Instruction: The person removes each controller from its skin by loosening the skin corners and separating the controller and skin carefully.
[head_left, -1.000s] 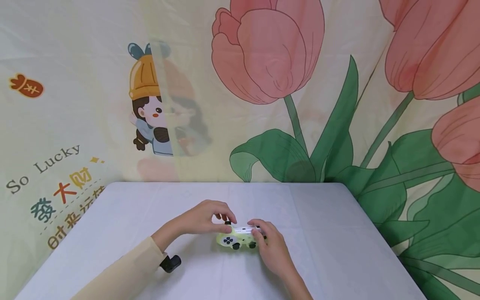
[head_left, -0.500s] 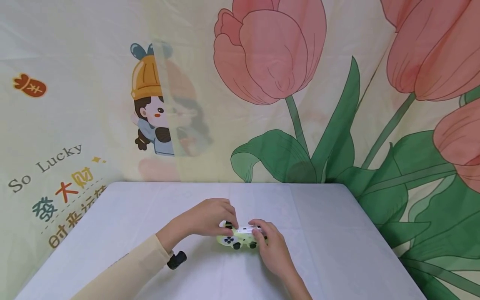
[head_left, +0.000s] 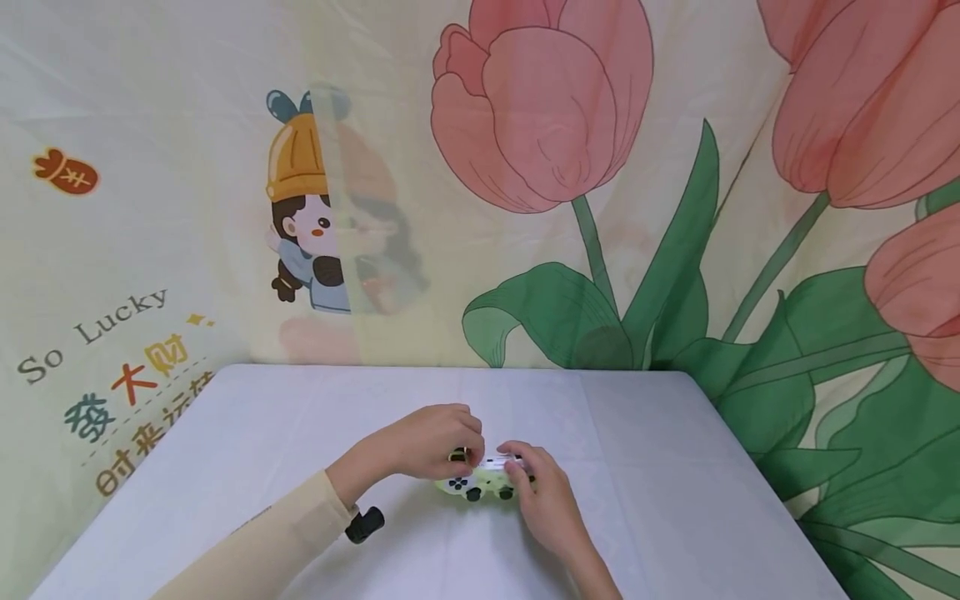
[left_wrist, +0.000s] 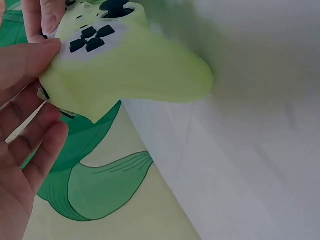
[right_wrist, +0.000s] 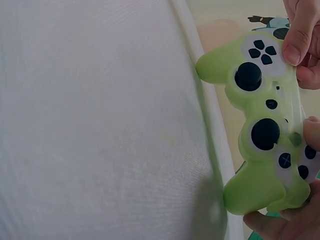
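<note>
Both hands on green gamepad (head_left: 480,479) at table (head_left: 645,467) centre, near side. My left hand (head_left: 431,440) pinches its left end, thumb beside d-pad (left_wrist: 92,39). My right hand (head_left: 543,492) curls round right grip, thumb over face. Two black sticks (right_wrist: 248,76) face up. Tulip backdrop (head_left: 540,108) hangs beyond far edge.
</note>
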